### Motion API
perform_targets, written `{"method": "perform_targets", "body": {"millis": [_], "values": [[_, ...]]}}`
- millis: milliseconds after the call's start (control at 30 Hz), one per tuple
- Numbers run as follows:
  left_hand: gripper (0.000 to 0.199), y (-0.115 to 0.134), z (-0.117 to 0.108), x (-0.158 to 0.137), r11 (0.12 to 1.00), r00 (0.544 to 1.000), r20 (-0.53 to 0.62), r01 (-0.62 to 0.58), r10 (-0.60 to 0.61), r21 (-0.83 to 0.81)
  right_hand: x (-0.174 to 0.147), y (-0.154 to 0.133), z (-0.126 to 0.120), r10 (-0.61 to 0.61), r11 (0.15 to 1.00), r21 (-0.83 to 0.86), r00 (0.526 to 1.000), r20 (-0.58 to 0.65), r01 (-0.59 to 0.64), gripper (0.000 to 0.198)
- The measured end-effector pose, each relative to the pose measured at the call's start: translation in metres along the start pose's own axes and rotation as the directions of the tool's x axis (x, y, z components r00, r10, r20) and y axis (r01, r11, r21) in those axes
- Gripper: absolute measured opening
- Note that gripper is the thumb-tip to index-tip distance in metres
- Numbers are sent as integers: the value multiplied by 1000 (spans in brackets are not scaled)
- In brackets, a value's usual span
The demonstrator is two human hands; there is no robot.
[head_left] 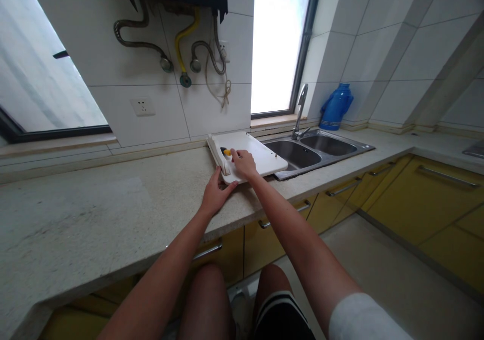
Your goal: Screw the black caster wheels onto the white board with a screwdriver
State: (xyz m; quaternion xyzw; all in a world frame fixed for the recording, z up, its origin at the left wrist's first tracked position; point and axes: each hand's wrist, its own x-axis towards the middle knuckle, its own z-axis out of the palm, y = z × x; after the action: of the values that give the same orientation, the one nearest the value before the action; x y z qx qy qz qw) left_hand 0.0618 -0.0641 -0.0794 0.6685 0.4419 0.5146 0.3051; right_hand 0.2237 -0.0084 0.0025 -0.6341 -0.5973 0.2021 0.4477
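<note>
One white toilet lid is laid on the countertop, kinda overlapping one two-bowl sink; its corner's touched by the spread left hand, one yellow-black tool is pinched by the right hand.

Head camera: one view, from above and behind the left grip and right grip, facing forward and down. Both at middle distance; desk beneath them, tiled wall beyond.

Blown-out glare in right-hand window, dim cabinets
</note>
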Motion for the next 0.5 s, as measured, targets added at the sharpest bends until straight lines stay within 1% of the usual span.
{"method": "perform_targets", "body": {"millis": [100,200,267,333,400,433,500], "values": [[96,-7,1,2,995,997,-28,-74,77,72,-3,-2,-2,2,999,36,1000,-12,-2,38],[93,-12,2,3,985,995,-25,-92,97,146,-5,-6,-4,10,995,98,999,-48,-5,38],[92,-12,2,3,981,995,-19,-95,100,168,-10,-10,-5,29,987,163,993,-116,-10,37],[90,-10,2,3,976,994,-19,-106,111,189,-21,-13,-5,53,968,250,977,-209,1,37],[86,-5,2,2,966,989,-28,-132,142,222,-45,-14,-7,80,936,351,950,-301,33,39],[85,-1,2,0,961,986,-38,-149,162,234,-62,-12,-10,99,913,405,934,-343,52,43],[82,7,3,-5,935,973,-72,-187,218,302,-109,-2,-18,154,857,509,903,-402,80,54]]}}
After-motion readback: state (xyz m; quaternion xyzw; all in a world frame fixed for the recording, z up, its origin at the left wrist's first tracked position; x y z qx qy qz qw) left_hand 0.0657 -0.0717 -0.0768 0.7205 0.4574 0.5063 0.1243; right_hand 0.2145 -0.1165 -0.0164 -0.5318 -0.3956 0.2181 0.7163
